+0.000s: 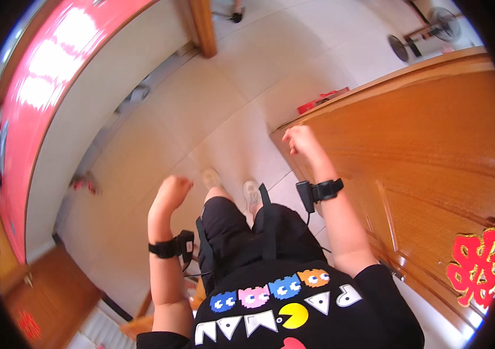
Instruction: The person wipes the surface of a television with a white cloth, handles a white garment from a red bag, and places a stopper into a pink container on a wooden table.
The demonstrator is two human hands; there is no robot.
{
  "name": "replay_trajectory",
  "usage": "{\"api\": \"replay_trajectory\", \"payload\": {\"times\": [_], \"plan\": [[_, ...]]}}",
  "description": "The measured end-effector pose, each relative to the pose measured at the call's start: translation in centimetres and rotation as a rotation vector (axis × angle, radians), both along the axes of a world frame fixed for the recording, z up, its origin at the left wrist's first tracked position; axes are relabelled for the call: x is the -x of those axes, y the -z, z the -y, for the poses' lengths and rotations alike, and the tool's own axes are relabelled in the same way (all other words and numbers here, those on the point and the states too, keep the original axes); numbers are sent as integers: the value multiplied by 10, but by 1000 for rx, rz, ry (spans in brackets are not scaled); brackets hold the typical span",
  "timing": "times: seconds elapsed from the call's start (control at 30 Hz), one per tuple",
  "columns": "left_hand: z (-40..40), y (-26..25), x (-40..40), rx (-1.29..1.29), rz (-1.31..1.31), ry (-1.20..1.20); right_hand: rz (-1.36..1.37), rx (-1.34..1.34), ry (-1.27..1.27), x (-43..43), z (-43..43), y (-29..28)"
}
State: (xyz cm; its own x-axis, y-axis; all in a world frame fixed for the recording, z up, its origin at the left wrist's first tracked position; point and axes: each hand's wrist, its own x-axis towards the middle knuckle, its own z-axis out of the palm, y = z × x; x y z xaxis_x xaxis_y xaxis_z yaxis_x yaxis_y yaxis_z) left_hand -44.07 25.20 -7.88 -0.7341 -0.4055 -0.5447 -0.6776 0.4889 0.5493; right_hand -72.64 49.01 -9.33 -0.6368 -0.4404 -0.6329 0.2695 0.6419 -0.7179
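My left hand [175, 192] is raised over the tiled floor, its fingers curled, with nothing visible in it. At the near edge of a brown wooden door [404, 144], my right hand [300, 138] is up with bent fingers; whether it touches the door cannot be told. Nothing shows in its grasp. Each forearm bears a black strap with a small black device, the left one [184, 246] and the right one [319, 191]. Below the hands are my black shorts and light shoes [252, 192].
A pink-topped counter [20, 135] curves along the left. A wooden post [203, 30] stands at the top. Past the door are a red box [323, 100] and a barbell-like object with round plates [426, 37]. A brown cabinet or door [51, 292] is at lower left.
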Motion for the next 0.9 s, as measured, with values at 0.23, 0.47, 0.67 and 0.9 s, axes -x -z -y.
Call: {"api": "replay_trajectory", "payload": {"times": [0.23,0.47,0.67,0.9], "plan": [[144,37,188,-174,65,434,-267,-90,9,89,74,-5],[100,-34,417,-33,-157,862,-239,-52,390,154,99,-62],[24,-64,551,-45,-216,1304,-355,40,757,227,81,-35],[-32,-47,678,-160,-100,1392,-319,83,1083,322,50,-46]]}}
